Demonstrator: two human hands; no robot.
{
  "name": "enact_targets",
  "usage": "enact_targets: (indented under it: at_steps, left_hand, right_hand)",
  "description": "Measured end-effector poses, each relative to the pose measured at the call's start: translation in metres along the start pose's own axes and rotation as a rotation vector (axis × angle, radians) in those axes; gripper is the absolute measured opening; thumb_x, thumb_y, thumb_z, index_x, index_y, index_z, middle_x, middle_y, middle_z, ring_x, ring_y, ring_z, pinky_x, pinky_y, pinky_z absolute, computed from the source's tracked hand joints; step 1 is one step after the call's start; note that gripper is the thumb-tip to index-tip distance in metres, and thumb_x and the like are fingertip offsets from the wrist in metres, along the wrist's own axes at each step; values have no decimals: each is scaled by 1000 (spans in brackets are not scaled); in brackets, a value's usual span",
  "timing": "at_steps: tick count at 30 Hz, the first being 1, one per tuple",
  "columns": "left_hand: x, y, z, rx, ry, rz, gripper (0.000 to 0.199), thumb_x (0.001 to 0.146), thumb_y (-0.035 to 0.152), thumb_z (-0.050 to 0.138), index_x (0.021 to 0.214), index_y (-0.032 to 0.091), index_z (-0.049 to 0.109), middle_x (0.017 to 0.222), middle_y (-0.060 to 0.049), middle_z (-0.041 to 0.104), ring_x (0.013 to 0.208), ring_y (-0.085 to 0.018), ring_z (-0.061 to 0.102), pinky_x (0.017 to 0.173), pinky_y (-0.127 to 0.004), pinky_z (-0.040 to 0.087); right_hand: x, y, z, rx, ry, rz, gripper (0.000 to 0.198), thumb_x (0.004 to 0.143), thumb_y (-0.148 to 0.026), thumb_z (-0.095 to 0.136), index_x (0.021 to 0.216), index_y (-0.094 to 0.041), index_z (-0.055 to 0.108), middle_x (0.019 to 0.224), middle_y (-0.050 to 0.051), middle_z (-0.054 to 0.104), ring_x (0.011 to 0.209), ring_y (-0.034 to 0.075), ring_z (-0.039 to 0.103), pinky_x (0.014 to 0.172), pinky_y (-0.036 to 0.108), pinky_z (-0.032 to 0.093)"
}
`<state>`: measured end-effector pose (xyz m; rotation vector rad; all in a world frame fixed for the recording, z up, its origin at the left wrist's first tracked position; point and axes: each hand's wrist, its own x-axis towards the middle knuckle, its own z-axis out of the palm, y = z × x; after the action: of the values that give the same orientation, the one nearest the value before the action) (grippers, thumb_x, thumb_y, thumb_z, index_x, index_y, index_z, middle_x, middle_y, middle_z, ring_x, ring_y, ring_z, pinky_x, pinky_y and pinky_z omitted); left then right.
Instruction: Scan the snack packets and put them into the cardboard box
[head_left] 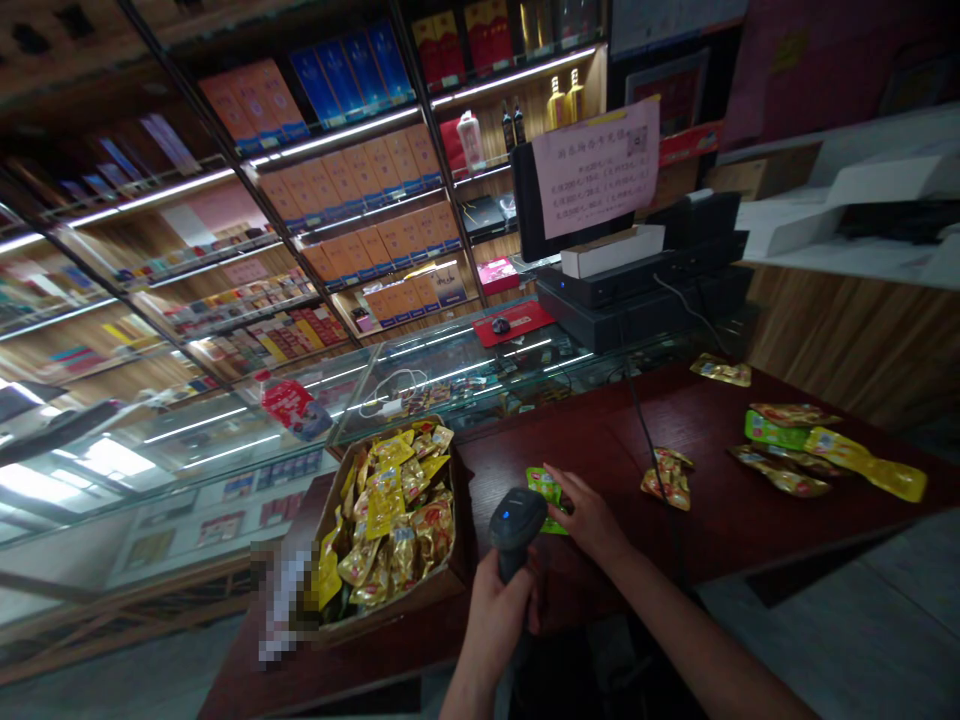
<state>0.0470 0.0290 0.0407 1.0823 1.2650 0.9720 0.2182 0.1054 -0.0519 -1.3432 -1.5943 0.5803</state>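
My left hand (pixel 504 598) is wrapped round the grip of a dark barcode scanner (pixel 517 518), whose head shows a small blue light. Just beyond it, my right hand (pixel 589 510) has its fingers closed on the right edge of a green snack packet (pixel 541 483) at the tabletop. The scanner's head covers part of this packet. To the left stands an open cardboard box (pixel 459 535) filled with gold and yellow snack packets (pixel 405 490). A gold snack packet (pixel 667 478) lies to the right of my right hand, with a black cable (pixel 636 400) crossing it.
More snack packets (pixel 795 445) lie at the right of the dark red table (pixel 495 455). Behind it are a glass counter (pixel 442 350), a red mouse pad (pixel 525 322) and a monitor with a paper notice (pixel 596 165). A blurred item (pixel 285 605) lies left of the box.
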Motion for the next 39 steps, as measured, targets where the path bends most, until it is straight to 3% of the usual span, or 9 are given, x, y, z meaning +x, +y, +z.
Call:
enact_targets:
  at_steps: [12,18,27,39]
  left_hand:
    - [0,0,3,1,-28,-19,18,67,28,65,81,17,61,41,7,52,29,-9,43,34,-19,34]
    - [1,1,4,34,-27,-35,17,67,26,63,82,17,60,42,7,52,30,-9,43,34,-19,34]
    - [2,-1,3,51,-42,-25,17,68,25,60,82,16,60,40,7,51,30,-9,43,35,-19,35]
    - [2,1,3,87,-56,3,15,69,27,58,80,17,58,40,8,50,30,-9,42,35,-19,34]
  right_hand:
    - [0,-3,-4,14,-28,20,59,84,-23,58,141,-35,50,129,3,64,114,22,64,99,38,52]
    - [0,-4,-4,56,-10,97,56,82,-26,60,137,-30,52,125,5,63,96,21,67,88,35,55]
    - [0,-8,-6,55,-1,116,55,80,-23,60,135,-30,55,119,5,63,88,19,66,85,35,54]
    - [-2,2,-1,109,7,106,56,80,-25,61,136,-28,55,121,5,63,93,19,67,84,33,56]
